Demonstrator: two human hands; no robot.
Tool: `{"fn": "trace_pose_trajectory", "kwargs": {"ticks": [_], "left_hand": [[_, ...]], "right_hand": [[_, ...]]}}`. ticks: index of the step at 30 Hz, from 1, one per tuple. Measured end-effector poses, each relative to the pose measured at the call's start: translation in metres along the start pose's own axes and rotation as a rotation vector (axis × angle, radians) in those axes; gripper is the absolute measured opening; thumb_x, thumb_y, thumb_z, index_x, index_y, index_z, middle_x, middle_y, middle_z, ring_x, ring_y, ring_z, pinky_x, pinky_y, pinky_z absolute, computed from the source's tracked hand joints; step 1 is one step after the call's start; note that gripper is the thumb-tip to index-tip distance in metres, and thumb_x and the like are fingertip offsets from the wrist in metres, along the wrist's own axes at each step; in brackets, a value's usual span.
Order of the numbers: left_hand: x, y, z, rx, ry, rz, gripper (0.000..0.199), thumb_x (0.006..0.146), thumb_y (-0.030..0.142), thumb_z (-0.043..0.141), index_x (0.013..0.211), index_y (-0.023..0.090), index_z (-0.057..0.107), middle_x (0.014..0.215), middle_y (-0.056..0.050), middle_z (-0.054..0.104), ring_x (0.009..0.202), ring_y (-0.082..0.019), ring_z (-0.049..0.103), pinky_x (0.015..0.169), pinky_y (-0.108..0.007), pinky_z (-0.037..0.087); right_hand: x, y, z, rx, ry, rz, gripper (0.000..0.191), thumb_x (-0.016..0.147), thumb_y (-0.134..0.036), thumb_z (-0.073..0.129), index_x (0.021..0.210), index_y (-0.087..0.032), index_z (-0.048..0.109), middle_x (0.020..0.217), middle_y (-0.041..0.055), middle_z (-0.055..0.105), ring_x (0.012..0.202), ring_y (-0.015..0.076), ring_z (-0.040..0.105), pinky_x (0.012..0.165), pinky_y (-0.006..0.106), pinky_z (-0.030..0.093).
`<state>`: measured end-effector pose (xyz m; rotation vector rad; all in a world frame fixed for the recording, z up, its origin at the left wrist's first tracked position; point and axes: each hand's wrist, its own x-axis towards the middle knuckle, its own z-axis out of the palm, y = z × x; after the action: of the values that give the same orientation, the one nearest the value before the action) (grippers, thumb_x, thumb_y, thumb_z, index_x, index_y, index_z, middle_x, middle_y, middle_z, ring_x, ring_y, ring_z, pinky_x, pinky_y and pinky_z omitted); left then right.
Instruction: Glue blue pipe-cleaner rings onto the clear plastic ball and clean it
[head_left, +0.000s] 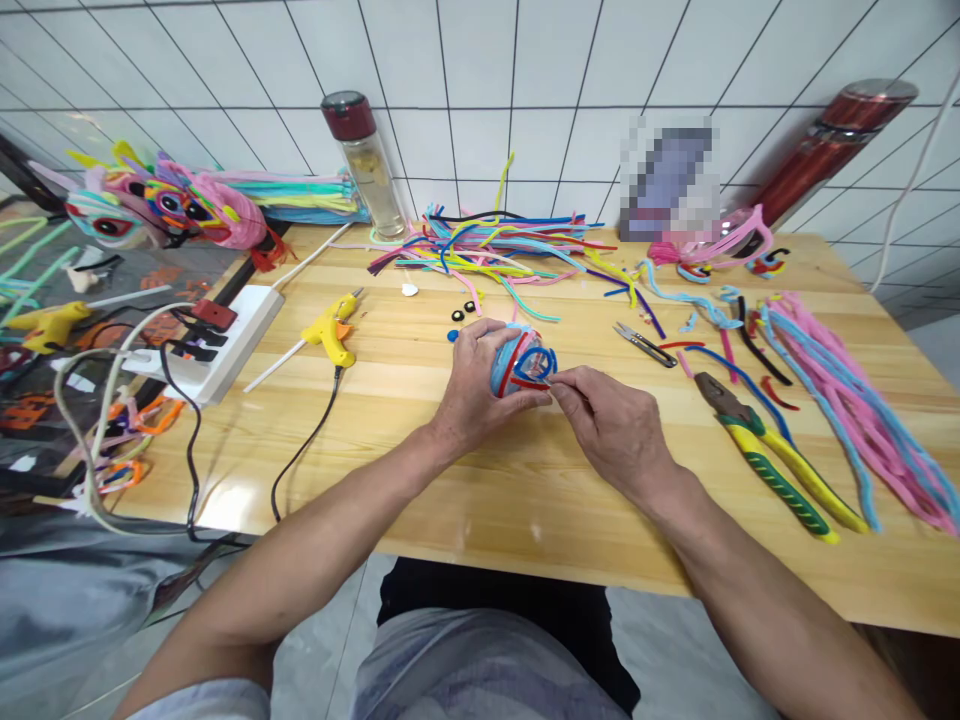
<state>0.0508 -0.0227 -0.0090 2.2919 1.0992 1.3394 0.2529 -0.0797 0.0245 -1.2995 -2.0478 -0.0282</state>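
Head view, left grip (480, 372) clasping blue-and-red craft piece (505, 364), right grip (619, 425) pinched narrow at its edge, contents unclear, pliers (739, 418) right of the 2 grips

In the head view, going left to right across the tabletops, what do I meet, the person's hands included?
Yellow glue gun, white power strip, second yellow glue gun, left hand, wrapped piece, right hand, pliers, pink-and-blue bundle.
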Motion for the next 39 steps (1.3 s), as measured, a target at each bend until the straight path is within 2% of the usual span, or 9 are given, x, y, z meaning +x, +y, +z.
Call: {"fn": "trace_pose_trajectory", "kwargs": {"ticks": [7,20,26,39], "left_hand": [[0.000,0.002,-0.003,-0.004,-0.052,-0.023,0.077,0.081,0.069,0.073,0.139,0.025,0.049,0.140,-0.016,0.048,0.137,-0.033,0.048,0.117,-0.055,0.042],[0.000,0.007,-0.005,-0.024,-0.033,-0.024,0.061,0.092,0.062,0.066,0.137,0.024,0.049,0.138,-0.014,0.048,0.135,-0.030,0.049,0.117,-0.052,0.043],[-0.001,0.008,-0.008,-0.014,-0.063,-0.034,0.060,0.094,0.061,0.063,0.139,0.025,0.046,0.139,-0.014,0.047,0.137,-0.029,0.047,0.118,-0.053,0.042],[-0.002,0.005,-0.005,-0.029,-0.054,-0.049,0.060,0.093,0.060,0.066,0.138,0.025,0.047,0.139,-0.014,0.048,0.138,-0.030,0.046,0.119,-0.054,0.041]], "right_hand": [[0.000,0.001,0.000,-0.007,-0.019,-0.012,0.024,0.107,-0.033,0.050,0.104,-0.023,0.071,0.091,0.0032,0.079,0.081,0.0155,0.074,0.068,0.025,0.050],[-0.002,-0.003,0.003,0.008,0.016,0.003,0.020,0.106,-0.031,0.053,0.101,-0.022,0.070,0.091,0.0026,0.079,0.079,0.0145,0.073,0.065,0.024,0.048],[-0.003,-0.002,0.009,0.046,0.057,-0.007,0.019,0.105,-0.032,0.055,0.100,-0.022,0.070,0.089,0.0032,0.079,0.078,0.0143,0.073,0.068,0.024,0.051],[-0.004,-0.001,0.017,-0.013,0.097,-0.023,0.021,0.106,-0.033,0.055,0.099,-0.020,0.069,0.082,0.0038,0.075,0.076,0.0152,0.070,0.070,0.026,0.048]]}}
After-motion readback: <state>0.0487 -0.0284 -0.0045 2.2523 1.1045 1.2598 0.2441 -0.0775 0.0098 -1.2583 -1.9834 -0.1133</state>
